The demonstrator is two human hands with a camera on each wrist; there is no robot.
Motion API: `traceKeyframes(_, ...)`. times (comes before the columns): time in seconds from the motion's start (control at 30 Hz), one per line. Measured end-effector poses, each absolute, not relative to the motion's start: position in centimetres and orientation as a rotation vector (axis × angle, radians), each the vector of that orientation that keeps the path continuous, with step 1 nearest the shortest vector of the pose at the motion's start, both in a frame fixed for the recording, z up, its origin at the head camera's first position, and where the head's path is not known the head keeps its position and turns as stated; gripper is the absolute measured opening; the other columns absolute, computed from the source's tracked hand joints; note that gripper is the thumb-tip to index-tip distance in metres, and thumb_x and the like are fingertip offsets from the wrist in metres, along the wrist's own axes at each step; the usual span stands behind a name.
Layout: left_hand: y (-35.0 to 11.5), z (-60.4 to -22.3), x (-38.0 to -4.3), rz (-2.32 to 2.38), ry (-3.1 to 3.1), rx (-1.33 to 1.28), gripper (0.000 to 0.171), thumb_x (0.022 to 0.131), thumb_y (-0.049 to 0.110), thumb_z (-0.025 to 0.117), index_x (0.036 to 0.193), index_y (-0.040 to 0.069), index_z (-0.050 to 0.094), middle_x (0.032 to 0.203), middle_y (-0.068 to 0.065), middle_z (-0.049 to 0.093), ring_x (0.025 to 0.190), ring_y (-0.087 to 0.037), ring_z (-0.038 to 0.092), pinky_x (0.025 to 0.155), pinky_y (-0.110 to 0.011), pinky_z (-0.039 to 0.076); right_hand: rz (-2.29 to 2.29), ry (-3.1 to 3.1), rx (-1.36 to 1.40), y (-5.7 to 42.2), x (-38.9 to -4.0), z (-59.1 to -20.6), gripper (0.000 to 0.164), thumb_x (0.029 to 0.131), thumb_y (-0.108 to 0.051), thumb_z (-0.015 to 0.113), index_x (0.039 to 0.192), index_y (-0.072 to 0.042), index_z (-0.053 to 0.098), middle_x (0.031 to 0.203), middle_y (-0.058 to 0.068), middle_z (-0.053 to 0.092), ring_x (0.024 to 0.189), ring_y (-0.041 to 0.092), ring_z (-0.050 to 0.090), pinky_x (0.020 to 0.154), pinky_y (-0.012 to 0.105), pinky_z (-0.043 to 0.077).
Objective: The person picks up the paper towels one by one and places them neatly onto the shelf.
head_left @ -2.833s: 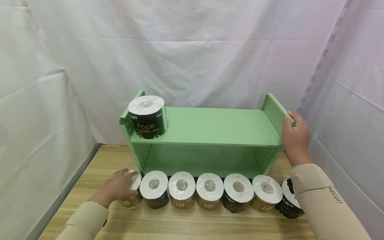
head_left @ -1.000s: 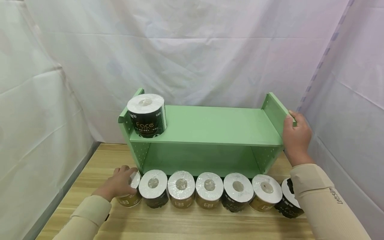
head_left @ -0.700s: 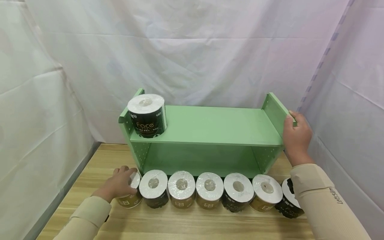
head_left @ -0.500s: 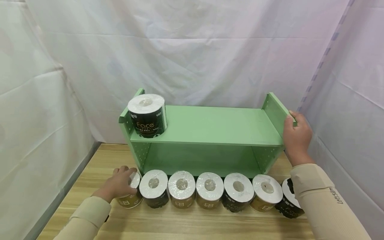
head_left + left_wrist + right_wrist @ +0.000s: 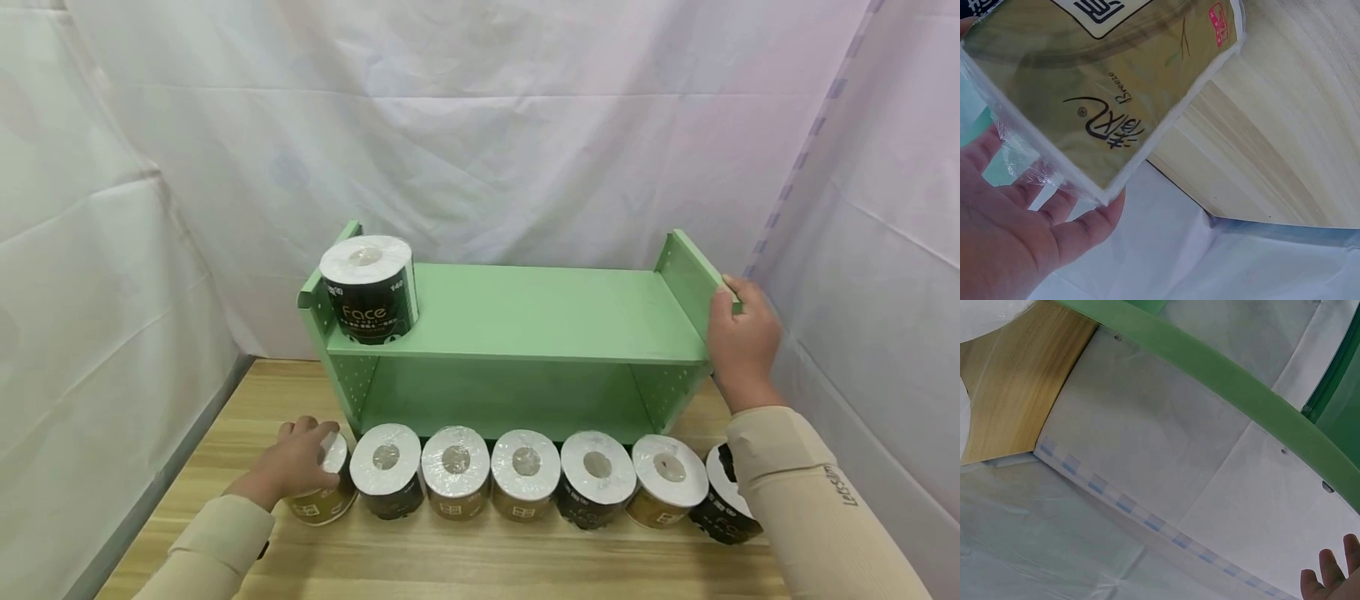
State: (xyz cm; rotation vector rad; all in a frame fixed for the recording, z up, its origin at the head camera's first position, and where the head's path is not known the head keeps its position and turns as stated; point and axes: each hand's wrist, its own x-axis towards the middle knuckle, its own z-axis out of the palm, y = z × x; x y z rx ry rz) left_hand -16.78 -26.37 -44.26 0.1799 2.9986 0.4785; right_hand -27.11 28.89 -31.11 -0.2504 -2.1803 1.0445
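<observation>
My left hand (image 5: 295,460) is at the left end of a row of wrapped toilet paper rolls, its fingers and thumb spanning the top of a gold-wrapped roll (image 5: 317,507). In the left wrist view, this roll (image 5: 1129,94) has black lettering, and the fingers of my hand (image 5: 1029,231) curve round its film-covered edge. My right hand (image 5: 742,337) grips the front upper edge of the right side panel of a green two-tier shelf (image 5: 540,308). In the right wrist view, only a few fingertips (image 5: 1330,575) show, below the curved green panel edge (image 5: 1210,362).
A black-wrapped roll (image 5: 371,308) stands upright at the left of the upper tier. Along the shelf's front, several black and gold rolls (image 5: 456,467) stand side by side on the wooden table (image 5: 450,567). White cloth (image 5: 487,150) hangs behind and at both sides.
The gold-wrapped roll in my left hand has shifted slightly left, away from its black neighbour. My right hand has stayed on the shelf's side panel.
</observation>
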Motion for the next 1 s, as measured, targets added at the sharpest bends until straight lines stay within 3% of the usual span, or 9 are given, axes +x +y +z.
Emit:
traceKeyframes(0.37,-26.5,-43.6,-16.6,0.444,3.021,0.205,0.081,0.057,0.030,0.078,0.130,0.003,0.054,0.127,-0.033,0.044,0.110,-0.052,0.042,0.064,-0.062,0.051,1.055,-2.189,-0.254,28.9,-27.0,-30.9,0.046,0.100,-0.032,0.038,0.134,-0.009,0.058,0.136,0.012,0.057,0.127,0.032,0.050,0.104,0.051,0.039)
traceKeyframes(1.0,-26.2,-41.8,-15.7,0.408,3.071,0.238,0.078,0.057,0.030,0.078,0.127,0.005,0.057,0.124,-0.029,0.047,0.107,-0.048,0.044,0.062,-0.057,0.051,1.065,-2.200,-0.270,28.8,-27.0,-30.9,0.047,0.099,-0.033,0.037,0.135,-0.009,0.056,0.135,0.013,0.057,0.122,0.034,0.052,0.101,0.053,0.041)
